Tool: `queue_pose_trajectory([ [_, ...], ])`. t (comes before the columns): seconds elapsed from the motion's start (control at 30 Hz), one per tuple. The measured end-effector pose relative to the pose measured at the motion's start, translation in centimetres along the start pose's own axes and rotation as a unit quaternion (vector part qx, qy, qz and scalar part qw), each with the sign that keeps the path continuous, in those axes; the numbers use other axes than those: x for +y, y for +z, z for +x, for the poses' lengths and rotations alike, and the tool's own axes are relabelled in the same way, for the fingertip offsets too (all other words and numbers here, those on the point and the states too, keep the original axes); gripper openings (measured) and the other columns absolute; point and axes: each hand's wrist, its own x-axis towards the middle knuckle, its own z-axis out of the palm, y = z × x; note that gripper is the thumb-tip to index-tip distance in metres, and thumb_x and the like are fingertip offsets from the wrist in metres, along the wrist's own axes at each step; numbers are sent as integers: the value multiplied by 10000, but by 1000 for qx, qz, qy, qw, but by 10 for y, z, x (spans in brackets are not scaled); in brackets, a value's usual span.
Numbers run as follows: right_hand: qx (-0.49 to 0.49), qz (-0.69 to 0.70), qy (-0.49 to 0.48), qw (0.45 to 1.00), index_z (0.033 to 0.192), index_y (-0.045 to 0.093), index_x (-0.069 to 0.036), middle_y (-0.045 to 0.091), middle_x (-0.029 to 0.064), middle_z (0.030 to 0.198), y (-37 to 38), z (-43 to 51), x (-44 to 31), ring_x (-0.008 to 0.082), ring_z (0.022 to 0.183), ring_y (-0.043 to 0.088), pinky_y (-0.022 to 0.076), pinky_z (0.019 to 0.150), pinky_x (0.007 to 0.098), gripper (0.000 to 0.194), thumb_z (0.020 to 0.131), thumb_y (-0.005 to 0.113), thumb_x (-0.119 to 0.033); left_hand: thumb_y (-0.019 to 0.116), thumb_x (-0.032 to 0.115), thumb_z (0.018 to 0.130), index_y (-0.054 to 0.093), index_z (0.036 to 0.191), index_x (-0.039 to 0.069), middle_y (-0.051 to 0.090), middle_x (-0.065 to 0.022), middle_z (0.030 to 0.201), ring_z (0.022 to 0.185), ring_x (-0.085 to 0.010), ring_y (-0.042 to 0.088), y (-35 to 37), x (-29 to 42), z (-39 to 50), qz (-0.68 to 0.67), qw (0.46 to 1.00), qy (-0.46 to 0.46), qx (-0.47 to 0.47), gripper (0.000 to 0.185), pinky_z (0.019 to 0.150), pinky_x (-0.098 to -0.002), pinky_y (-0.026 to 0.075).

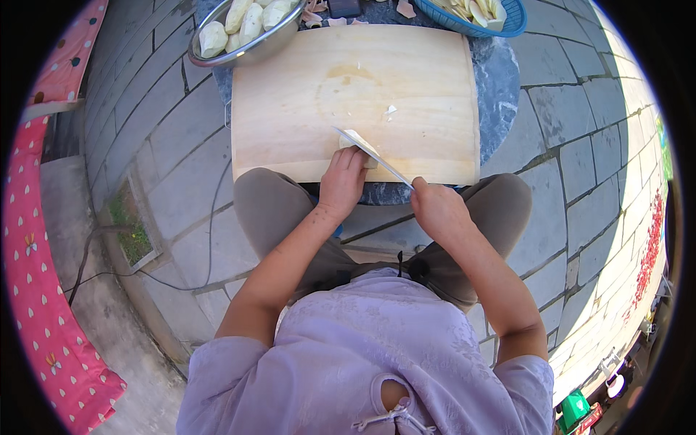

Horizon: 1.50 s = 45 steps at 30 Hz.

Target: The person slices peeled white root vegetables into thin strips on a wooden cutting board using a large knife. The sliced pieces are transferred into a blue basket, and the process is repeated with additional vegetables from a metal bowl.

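A pale wooden cutting board point(288, 114) lies before me, its near edge close to my knees. Near that edge my left hand point(343, 176) presses a peeled white tuber point(371, 162) against the board, fingertips bunched on it. My right hand point(439, 209) grips a kitchen knife point(391, 170) by its handle, which the fist mostly hides. The blade slants up and left across the tuber, just beyond my left fingertips. How deep its edge sits is not visible. A few white scraps point(391, 109) lie farther up the board, near a damp-looking stain.
At the back left, a metal bowl point(261, 48) holds several peeled tubers. A blue plastic basket point(511, 24) of pale slices stands at the back right. Peelings point(405, 8) and a dark box point(344, 7) lie on the marbled tabletop point(497, 103). A thin cable point(211, 239) crosses the paving at left.
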Motion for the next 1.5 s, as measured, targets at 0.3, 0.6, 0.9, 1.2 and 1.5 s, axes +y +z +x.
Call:
queue_pose_trajectory([
  [0.3, 14, -23, -1, 1000, 892, 623, 8, 681, 237, 779, 36, 53, -1, 407, 758, 685, 547, 713, 505, 206, 950, 524, -162, 691, 25, 776, 581, 1175, 64, 583, -117, 1189, 1097, -321, 567, 4, -3, -1, 4, 1000, 18, 13, 416, 874, -406, 524],
  [0.6, 80, 9, -18, 997, 899, 661, -10, 687, 239, 820, 43, 59, 9, 418, 817, 678, 536, 769, 513, 214, 944, 539, -180, 690, 46, 806, 574, 1194, 72, 579, -123, 1204, 1123, -332, 559, 7, -7, -7, 15, 999, 35, 20, 406, 906, -415, 519],
  [0.9, 51, -3, -11, 999, 898, 648, 1, 694, 234, 805, 7, -14, 4, 403, 780, 696, 556, 734, 501, 246, 965, 536, -208, 675, 65, 812, 577, 1133, 103, 576, -85, 1173, 1090, -294, 573, 11, -11, -8, 41, 997, 52, 49, 337, 828, -399, 555],
  [1.2, -11, 3, 8, 1000, 912, 631, 8, 691, 235, 814, 6, 2, -6, 407, 802, 691, 544, 725, 516, 192, 943, 533, -155, 686, 41, 808, 589, 1138, 55, 589, -130, 1148, 1070, -340, 570, 15, -10, -9, 21, 997, 43, 55, 344, 846, -421, 535],
  [1.5, 10, -3, -4, 1000, 874, 656, 14, 699, 245, 846, 43, 51, -8, 401, 819, 702, 561, 738, 493, 185, 904, 538, -126, 679, 10, 798, 577, 1196, 42, 581, -154, 1185, 1081, -367, 561, 15, -10, -10, 5, 997, 51, 52, 412, 892, -428, 511],
])
